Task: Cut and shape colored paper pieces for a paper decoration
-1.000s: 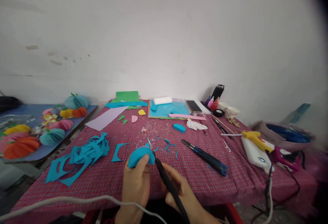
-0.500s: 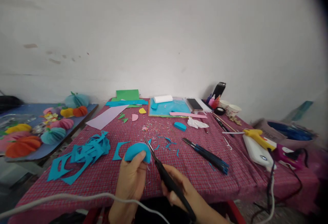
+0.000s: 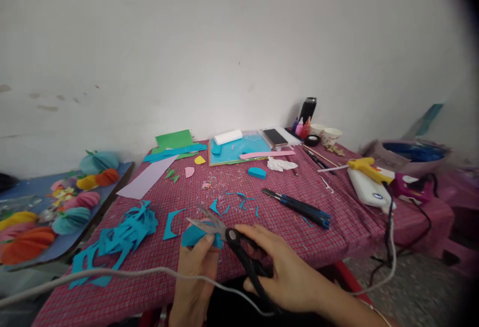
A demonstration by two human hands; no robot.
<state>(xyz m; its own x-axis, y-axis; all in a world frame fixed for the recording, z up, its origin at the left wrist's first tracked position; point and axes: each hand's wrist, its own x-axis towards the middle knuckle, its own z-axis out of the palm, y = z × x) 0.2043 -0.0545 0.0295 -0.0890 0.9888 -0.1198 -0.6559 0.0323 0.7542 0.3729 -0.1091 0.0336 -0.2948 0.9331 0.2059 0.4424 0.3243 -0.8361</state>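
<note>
Between the thumb and fingers of my left hand [image 3: 197, 262] is a rounded blue paper piece [image 3: 191, 236], close to the table's front edge. My right hand [image 3: 280, 262] grips the black handles of a pair of scissors [image 3: 232, 236]. The scissor blades are parted and lie over the top of the blue piece, pointing left. A blue paper offcut [image 3: 171, 224] with a curved cut-out lies just beyond my left hand. Small blue scraps [image 3: 215, 207] are scattered past the blades.
Left of my hands is a heap of blue strips [image 3: 130, 232]. A box cutter [image 3: 299, 210] lies to the right, with a glue gun [image 3: 368, 170] on a white power bank beyond it. A pale cable [image 3: 149, 271] crosses the foreground.
The scissors have opened and swung left, their blades now over the blue piece. My right hand has turned and its back shows more. The whole view has shifted and tilted slightly.
</note>
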